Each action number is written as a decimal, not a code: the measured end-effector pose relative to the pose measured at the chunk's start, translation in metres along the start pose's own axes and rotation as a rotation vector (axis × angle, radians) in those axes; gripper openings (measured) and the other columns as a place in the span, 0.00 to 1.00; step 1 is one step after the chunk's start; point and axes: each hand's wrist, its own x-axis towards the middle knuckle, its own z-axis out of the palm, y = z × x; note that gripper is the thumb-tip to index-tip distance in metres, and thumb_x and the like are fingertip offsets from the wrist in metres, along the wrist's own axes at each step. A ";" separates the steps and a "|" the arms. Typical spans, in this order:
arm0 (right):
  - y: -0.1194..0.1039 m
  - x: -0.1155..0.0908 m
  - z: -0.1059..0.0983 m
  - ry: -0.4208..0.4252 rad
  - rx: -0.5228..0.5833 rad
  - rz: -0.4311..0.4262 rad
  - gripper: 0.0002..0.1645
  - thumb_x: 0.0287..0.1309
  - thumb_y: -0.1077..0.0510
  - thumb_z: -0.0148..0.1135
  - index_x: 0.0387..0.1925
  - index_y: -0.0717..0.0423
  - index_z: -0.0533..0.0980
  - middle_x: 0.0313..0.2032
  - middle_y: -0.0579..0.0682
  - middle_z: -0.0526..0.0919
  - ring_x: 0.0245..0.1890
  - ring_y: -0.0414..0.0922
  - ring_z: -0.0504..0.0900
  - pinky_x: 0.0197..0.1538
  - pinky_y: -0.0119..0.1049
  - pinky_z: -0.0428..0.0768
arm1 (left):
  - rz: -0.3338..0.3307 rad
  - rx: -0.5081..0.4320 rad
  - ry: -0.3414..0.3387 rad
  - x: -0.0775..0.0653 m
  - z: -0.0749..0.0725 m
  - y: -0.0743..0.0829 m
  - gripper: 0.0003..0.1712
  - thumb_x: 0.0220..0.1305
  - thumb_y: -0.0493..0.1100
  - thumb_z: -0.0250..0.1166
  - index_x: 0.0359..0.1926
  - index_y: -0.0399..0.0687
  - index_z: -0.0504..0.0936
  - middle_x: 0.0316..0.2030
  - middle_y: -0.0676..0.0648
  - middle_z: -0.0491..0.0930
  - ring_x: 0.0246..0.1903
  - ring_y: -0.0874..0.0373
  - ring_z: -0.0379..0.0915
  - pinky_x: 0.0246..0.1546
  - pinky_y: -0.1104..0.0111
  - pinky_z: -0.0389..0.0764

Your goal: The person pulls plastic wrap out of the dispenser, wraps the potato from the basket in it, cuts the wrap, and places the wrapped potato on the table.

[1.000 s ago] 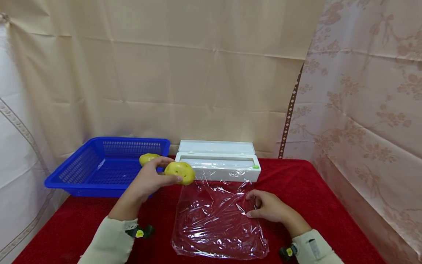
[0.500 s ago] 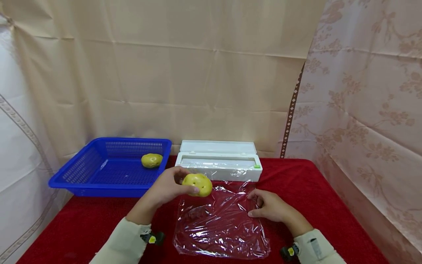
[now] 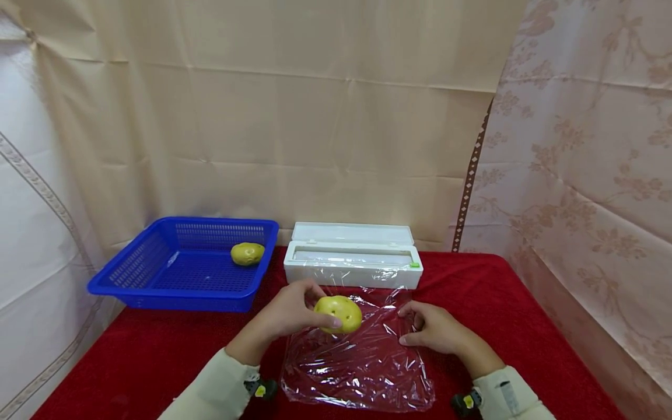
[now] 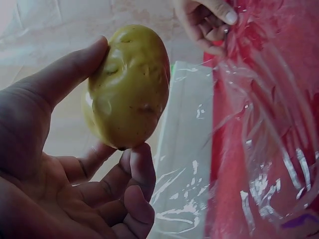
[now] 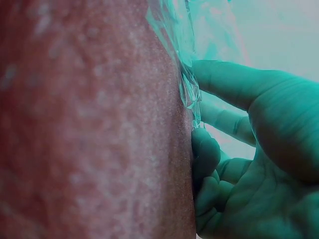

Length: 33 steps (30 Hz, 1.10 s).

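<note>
My left hand grips a yellow potato between thumb and fingers, above a sheet of cling film. In the left wrist view the thumb lies on the top side of the potato, with fingertips under its lower end. The film, clear and wrinkled, is spread over the red cloth and runs back to a white dispenser box. My right hand rests at the film's right edge, thumb and forefinger apart. Close up in the right wrist view, the thumb touches gathered film.
A blue plastic basket stands at the back left, holding a second yellow potato. The dispenser's lid is raised, with a green slider at its right end. Fabric curtains hang behind the table.
My left hand has carried the potato from beside the basket rightward and nearer, over the film. The right hand keeps its place at the film's edge.
</note>
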 end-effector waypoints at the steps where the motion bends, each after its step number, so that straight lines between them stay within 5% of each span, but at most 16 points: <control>1: 0.000 0.000 0.000 0.001 0.000 0.002 0.29 0.47 0.51 0.83 0.50 0.50 0.80 0.28 0.46 0.77 0.29 0.42 0.73 0.31 0.35 0.72 | -0.002 0.004 -0.006 0.000 0.002 0.000 0.32 0.42 0.57 0.85 0.43 0.47 0.80 0.35 0.48 0.82 0.35 0.54 0.76 0.32 0.64 0.80; 19: -0.001 0.000 0.000 -0.002 0.007 0.027 0.29 0.47 0.51 0.83 0.51 0.51 0.80 0.28 0.47 0.77 0.31 0.44 0.73 0.31 0.36 0.73 | -0.011 0.149 -0.099 0.001 0.040 -0.008 0.33 0.38 0.65 0.85 0.36 0.52 0.79 0.29 0.56 0.82 0.32 0.59 0.77 0.31 0.65 0.79; 33: 0.000 0.000 0.000 -0.007 0.010 0.035 0.29 0.47 0.51 0.83 0.50 0.49 0.80 0.28 0.47 0.76 0.30 0.44 0.73 0.31 0.36 0.72 | -0.034 0.166 -0.151 -0.002 0.048 -0.011 0.32 0.40 0.64 0.85 0.35 0.51 0.79 0.28 0.55 0.82 0.31 0.59 0.77 0.29 0.66 0.79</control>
